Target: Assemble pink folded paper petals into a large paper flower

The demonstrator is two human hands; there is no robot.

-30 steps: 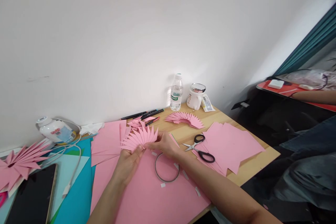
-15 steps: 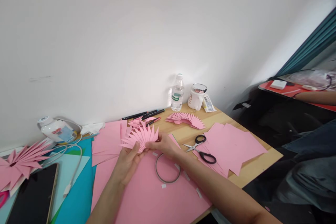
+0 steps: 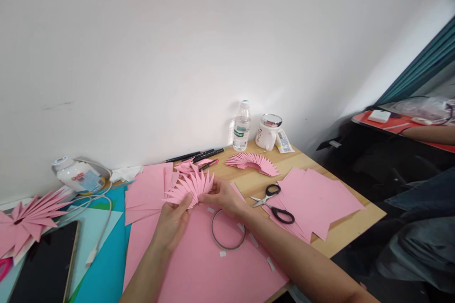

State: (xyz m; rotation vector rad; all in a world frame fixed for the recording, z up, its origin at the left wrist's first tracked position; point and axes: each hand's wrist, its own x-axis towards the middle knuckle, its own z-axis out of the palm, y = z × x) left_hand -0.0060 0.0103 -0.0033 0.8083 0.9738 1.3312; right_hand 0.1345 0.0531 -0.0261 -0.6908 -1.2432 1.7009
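Note:
Between both hands is a folded pink paper fan [image 3: 194,185] with pointed tips spread upward. My left hand [image 3: 175,218] grips its lower left side, the thumb lying across the folds. My right hand [image 3: 224,196] pinches its lower right edge. Beneath them lies a large pink paper sheet [image 3: 199,265]. A thin ring [image 3: 213,229] rests on that sheet below my right hand, close to several small white pieces [image 3: 222,253]. Black-handled scissors [image 3: 273,204] lie with blades apart to the right of my right hand.
Behind stand a water bottle [image 3: 242,128] and a lidded white mug [image 3: 267,133], near a curved folded paper strip [image 3: 253,163] and pens [image 3: 195,155]. Pink sheets [image 3: 316,199] lie right. A phone [image 3: 46,265], cable, white bottle [image 3: 80,176] and paper pinwheel [image 3: 30,220] are left. Another person's arm [image 3: 430,133] shows far right.
My left thumb has shifted slightly to the right across the fan's folds. Both hands keep holding the fan in nearly the same place, and the whole view has moved a little.

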